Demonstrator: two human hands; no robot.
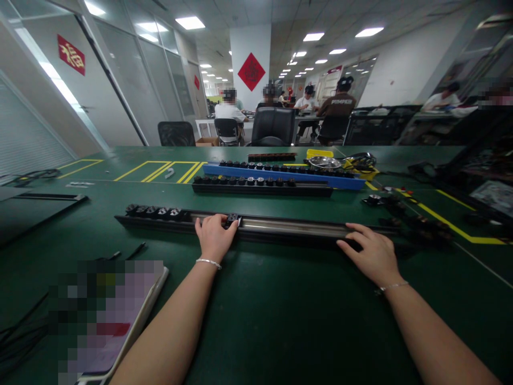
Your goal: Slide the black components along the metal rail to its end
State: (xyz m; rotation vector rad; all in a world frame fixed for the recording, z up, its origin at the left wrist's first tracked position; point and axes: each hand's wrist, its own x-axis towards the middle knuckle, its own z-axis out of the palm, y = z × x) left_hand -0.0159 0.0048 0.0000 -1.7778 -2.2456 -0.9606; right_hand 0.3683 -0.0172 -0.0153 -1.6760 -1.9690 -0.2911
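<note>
A long black rail (288, 226) with a shiny metal channel lies across the green table in front of me. Several small black round-topped parts (150, 210) sit in a row at its left end. My left hand (214, 232) is over the middle of the rail, thumb and fingers closed around a single small black part (233, 218) in the channel. Farther right, my right hand (372, 251) grips the rail, thumb on the near side and fingers over the top. The rail's right end is dark and partly hidden behind that hand.
Behind lie a second black rail (260, 190) and a blue rail (280, 176), both carrying rows of parts. A metal bowl (324, 162) and yellow tray (319, 153) stand beyond. Loose black parts (430, 227) lie right; a tablet-like device (132, 315) lies near left. People sit farther off.
</note>
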